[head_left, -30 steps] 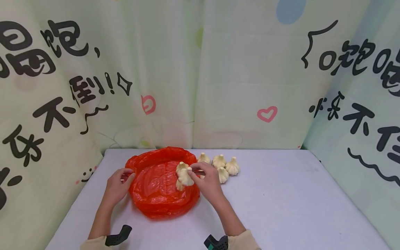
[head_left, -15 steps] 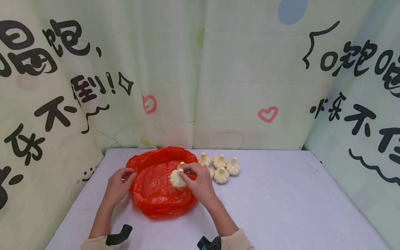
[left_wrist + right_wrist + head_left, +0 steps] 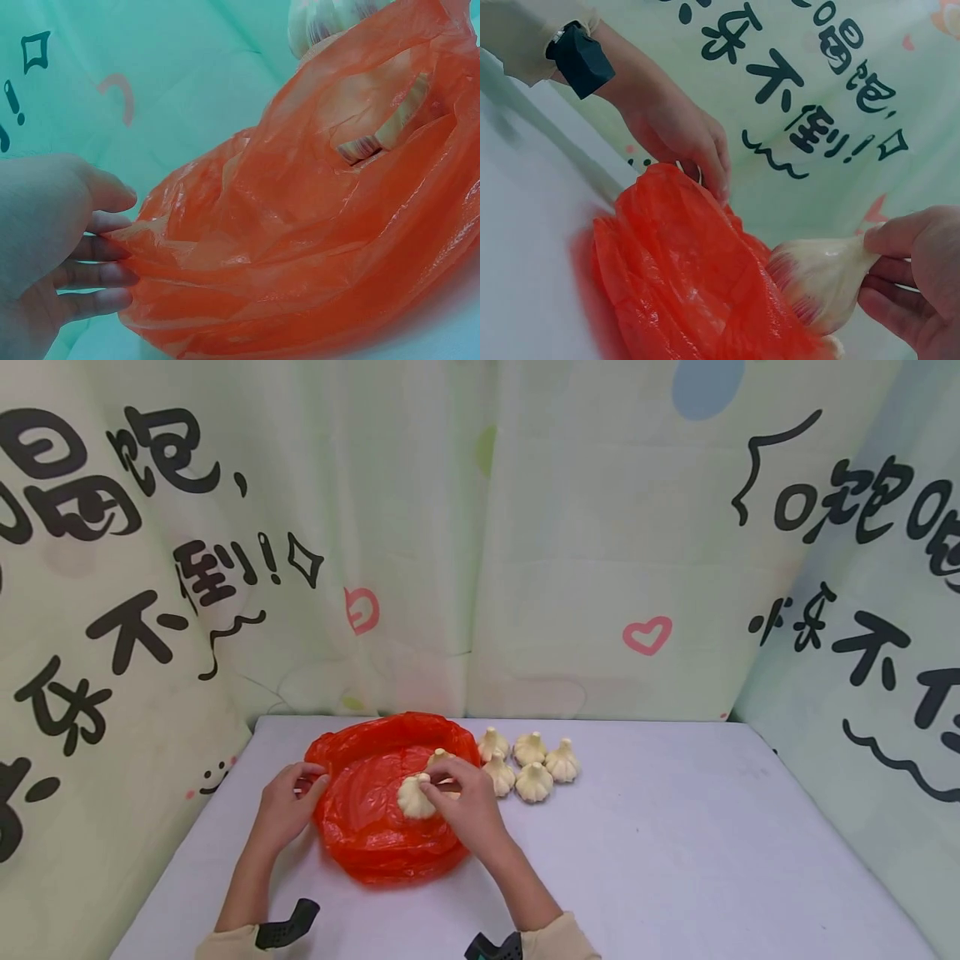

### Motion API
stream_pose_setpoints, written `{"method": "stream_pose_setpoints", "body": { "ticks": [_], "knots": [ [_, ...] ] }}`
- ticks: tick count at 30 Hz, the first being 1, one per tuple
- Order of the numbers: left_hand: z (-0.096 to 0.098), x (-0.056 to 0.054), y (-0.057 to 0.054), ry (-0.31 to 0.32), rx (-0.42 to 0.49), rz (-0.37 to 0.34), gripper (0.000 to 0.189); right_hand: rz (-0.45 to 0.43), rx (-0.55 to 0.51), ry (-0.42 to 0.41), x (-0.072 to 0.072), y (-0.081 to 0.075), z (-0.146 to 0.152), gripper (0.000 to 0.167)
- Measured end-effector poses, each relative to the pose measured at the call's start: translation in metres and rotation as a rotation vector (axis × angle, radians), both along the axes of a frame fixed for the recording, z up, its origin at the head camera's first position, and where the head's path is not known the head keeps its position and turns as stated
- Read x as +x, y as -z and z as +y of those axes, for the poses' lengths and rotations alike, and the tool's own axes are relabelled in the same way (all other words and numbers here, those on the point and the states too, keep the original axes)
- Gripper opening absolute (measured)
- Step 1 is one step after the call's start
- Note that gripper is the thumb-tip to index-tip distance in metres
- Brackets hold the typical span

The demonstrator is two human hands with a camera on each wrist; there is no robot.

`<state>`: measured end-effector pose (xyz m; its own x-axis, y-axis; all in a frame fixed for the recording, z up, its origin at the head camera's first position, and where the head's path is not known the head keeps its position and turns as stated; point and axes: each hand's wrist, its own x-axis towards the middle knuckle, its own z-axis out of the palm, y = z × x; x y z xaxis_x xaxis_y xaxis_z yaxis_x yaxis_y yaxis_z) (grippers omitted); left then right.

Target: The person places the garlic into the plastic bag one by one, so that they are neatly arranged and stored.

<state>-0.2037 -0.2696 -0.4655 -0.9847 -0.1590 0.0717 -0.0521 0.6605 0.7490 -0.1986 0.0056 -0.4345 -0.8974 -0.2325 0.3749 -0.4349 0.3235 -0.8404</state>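
A red plastic bag [image 3: 360, 802] lies with its mouth spread wide on the table. My left hand [image 3: 288, 802] holds the bag's left rim; in the left wrist view its fingers [image 3: 105, 274] lie against the crinkled plastic. My right hand [image 3: 467, 802] pinches a garlic bulb [image 3: 416, 797] by its stem, over the bag's opening. In the right wrist view this bulb [image 3: 821, 281], white with purplish streaks, overlaps the bag's rim. Another garlic bulb [image 3: 438, 755] shows behind the right fingers, within the bag. Through the left wrist view, part of a bulb [image 3: 394, 124] appears inside the plastic.
Several garlic bulbs [image 3: 534, 782] stand clustered on the white table [image 3: 660, 827], just right of the bag. A printed curtain [image 3: 555, 568] rises behind the table and along both sides. Black devices [image 3: 288, 927] are strapped to both wrists.
My right hand has carried its garlic bulb leftward and slightly down, further over the bag's middle. More of the bulbs on the table show now. My left hand has stayed at the rim.
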Motion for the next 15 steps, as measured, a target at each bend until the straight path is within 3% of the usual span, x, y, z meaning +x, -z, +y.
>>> {"method": "stream_pose_setpoints", "body": {
  "ticks": [15],
  "knots": [
    [0.0, -0.001, 0.0, 0.003, -0.006, 0.01, 0.033, -0.057, 0.092, -0.002, 0.003, 0.012, -0.007, 0.018]
  ]
}}
